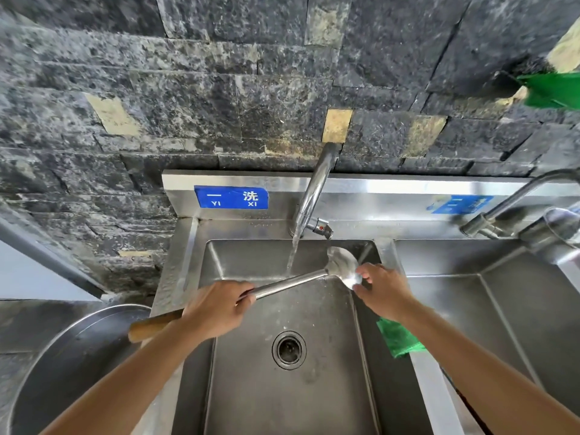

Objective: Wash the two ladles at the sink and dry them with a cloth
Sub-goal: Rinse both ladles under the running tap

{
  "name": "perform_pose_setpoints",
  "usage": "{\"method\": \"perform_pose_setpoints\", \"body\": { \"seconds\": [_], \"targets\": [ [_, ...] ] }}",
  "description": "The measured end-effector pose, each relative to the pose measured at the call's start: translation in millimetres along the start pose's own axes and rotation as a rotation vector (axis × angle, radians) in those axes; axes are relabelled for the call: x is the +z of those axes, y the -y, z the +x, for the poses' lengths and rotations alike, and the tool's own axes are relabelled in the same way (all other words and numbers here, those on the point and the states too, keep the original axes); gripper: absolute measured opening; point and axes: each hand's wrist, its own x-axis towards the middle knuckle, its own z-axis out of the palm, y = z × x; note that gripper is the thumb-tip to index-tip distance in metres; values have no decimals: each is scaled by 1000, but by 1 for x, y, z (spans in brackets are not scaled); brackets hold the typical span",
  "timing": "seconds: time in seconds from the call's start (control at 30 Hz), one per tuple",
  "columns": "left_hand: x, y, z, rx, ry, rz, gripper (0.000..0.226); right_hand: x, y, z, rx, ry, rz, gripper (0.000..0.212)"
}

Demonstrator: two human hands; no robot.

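A long steel ladle (292,282) with a wooden handle end lies across the left sink basin (314,387). My left hand (216,309) is wrapped around its shaft. Its bowl sits at the basin's far right corner, just right of the water stream, and my right hand (384,290) has its fingers on the bowl. Water runs from the faucet (315,189) into the basin. A green cloth (398,339) lies on the divider between the basins, partly under my right forearm. A second ladle is not in view.
A second basin (502,309) with its own faucet (508,202) is to the right. A large round steel pan (62,365) stands left of the sink. A dark stone wall rises behind. Something green (555,89) hangs at the top right.
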Motion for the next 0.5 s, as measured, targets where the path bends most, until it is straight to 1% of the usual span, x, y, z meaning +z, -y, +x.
{"method": "perform_pose_setpoints", "body": {
  "seconds": [0.1, 0.2, 0.33, 0.5],
  "targets": [
    [0, -5, 10, -11, 16, 41, 21, 9, 9, 9, -83, 6, -16, 42],
    [-1, -1, 19, -13, 59, 40, 22, 18, 23, 22, -210, 32, -22, 44],
    [0, 9, 28, 12, 59, 30, 18, 28, 39, 42, -340, 74, -127, 53],
    [3, 24, 31, 23, 51, -9, 25, 36, 50, 59, -381, 74, -195, 43]
  ]
}}
